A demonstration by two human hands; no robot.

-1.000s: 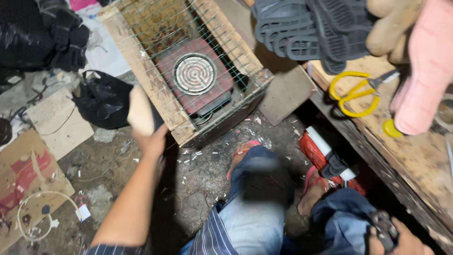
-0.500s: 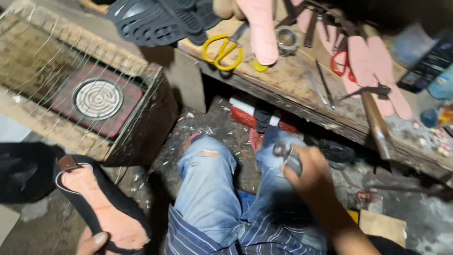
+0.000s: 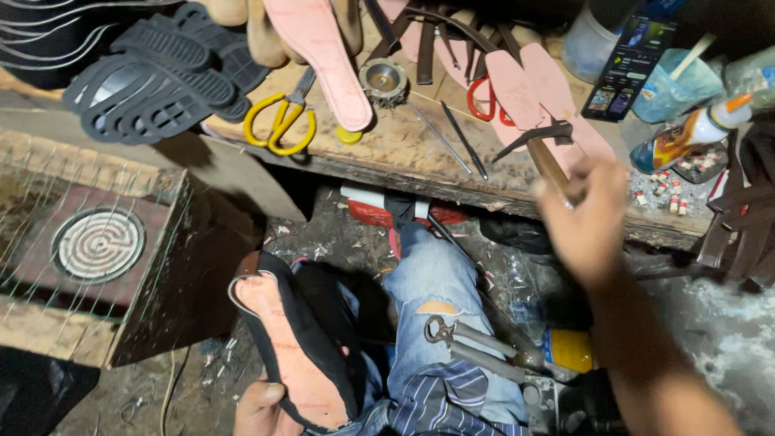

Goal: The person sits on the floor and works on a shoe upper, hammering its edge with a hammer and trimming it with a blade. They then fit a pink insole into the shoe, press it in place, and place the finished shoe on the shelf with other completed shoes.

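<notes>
The left hand (image 3: pixel 262 408) grips the heel end of a sandal (image 3: pixel 295 355), pinkish insole up with a black strap over it, held low beside the person's knee in torn blue jeans (image 3: pixel 432 303). The right hand (image 3: pixel 593 218) is blurred, fingers spread and holding nothing, reaching to the front edge of the wooden bench (image 3: pixel 404 153), right at the wooden handle of a hammer (image 3: pixel 545 149) that lies there. Metal pincers (image 3: pixel 472 343) rest on the person's lap. On the bench, yellow scissors (image 3: pixel 282 121) lie near the left end beside black rubber soles (image 3: pixel 157 69), with pink insoles (image 3: pixel 323 56) towards the back.
</notes>
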